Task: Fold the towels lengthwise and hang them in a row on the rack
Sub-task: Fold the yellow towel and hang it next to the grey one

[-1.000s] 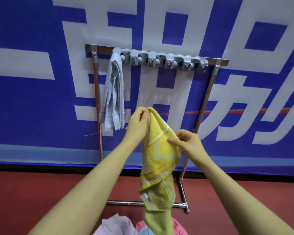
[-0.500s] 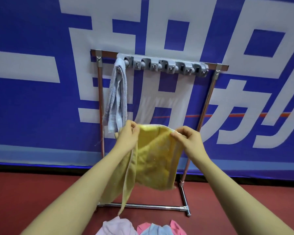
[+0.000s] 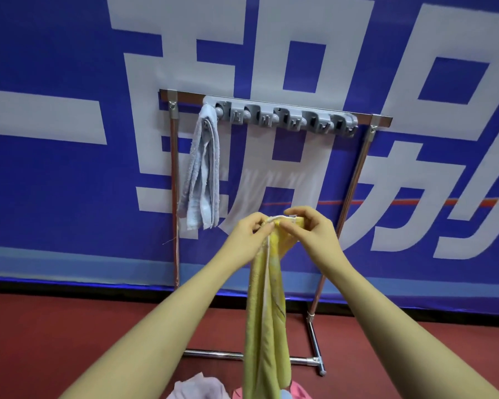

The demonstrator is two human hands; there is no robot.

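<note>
A yellow towel (image 3: 267, 321) hangs in a long narrow fold in front of me. My left hand (image 3: 247, 239) and my right hand (image 3: 310, 231) both pinch its top edge, held close together below the rack. The metal rack (image 3: 173, 168) stands against the wall, with a grey holder bar (image 3: 285, 118) of several clips across its top. A folded grey-blue towel (image 3: 203, 171) hangs from the leftmost clip; the other clips hold nothing.
More towels, pale pink (image 3: 198, 388) and bright pink (image 3: 298, 391), lie at the bottom edge on the red floor (image 3: 69, 335). A blue banner with large white characters (image 3: 55, 182) covers the wall behind the rack.
The yellow towel was spread wide between my hands half a second ago. My hands have since come together at its top edge, so it now hangs folded in a narrow strip.
</note>
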